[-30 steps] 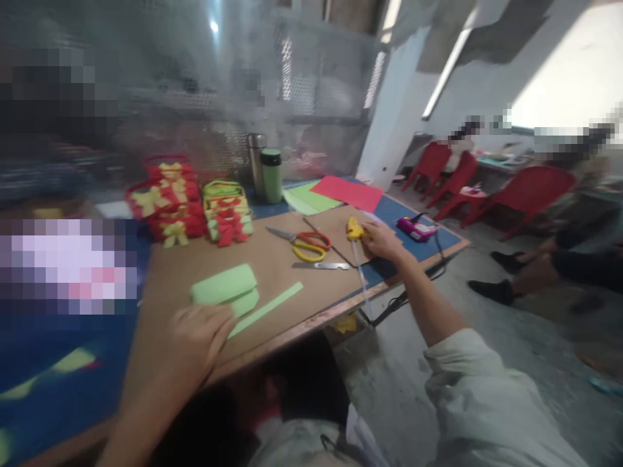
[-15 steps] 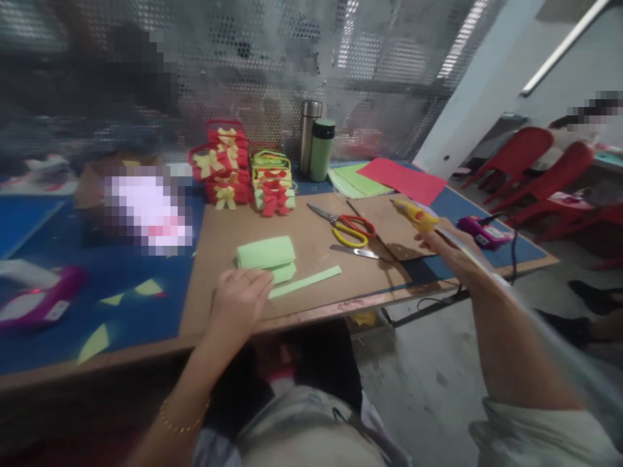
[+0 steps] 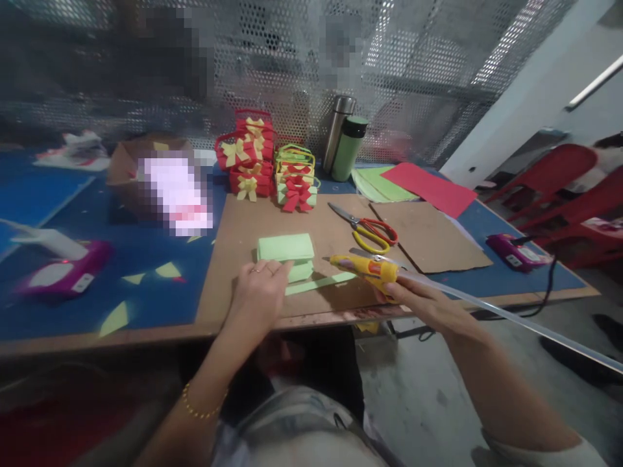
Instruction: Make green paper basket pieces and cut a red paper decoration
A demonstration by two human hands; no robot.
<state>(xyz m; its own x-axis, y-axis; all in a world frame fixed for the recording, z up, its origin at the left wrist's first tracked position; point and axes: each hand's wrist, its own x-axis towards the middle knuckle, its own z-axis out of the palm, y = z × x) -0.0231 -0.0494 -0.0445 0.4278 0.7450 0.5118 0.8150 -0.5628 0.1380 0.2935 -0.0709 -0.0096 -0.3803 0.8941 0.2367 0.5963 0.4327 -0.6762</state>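
Note:
A pale green folded paper box (image 3: 286, 248) lies on the cardboard mat (image 3: 233, 285). My left hand (image 3: 260, 292) is closed at its near left corner, fingertips pressed on the paper. In my right hand (image 3: 418, 295) is a yellow hot glue gun (image 3: 365, 267), its nozzle pointing left toward the box but apart from it. A long clear glue stick (image 3: 496, 312) sticks out of the gun's back end. Between box and gun runs a narrow green paper strip (image 3: 321, 283), its right end hidden behind the gun. Scissors (image 3: 367, 230) with red and yellow handles lie beyond the gun.
Red paper baskets (image 3: 250, 155) and green ones (image 3: 296, 178) with bows stand at the back, beside two flasks (image 3: 350, 149). Red paper sheets (image 3: 428, 185) and a cardboard piece (image 3: 433, 237) lie right. Purple devices (image 3: 518, 251) sit at both sides, and a brown bag (image 3: 126, 172) stands left.
My right hand has brought the glue gun left and nearer, from over the cardboard piece to close beside the green box. My left hand stays at the box. The camera view has shifted.

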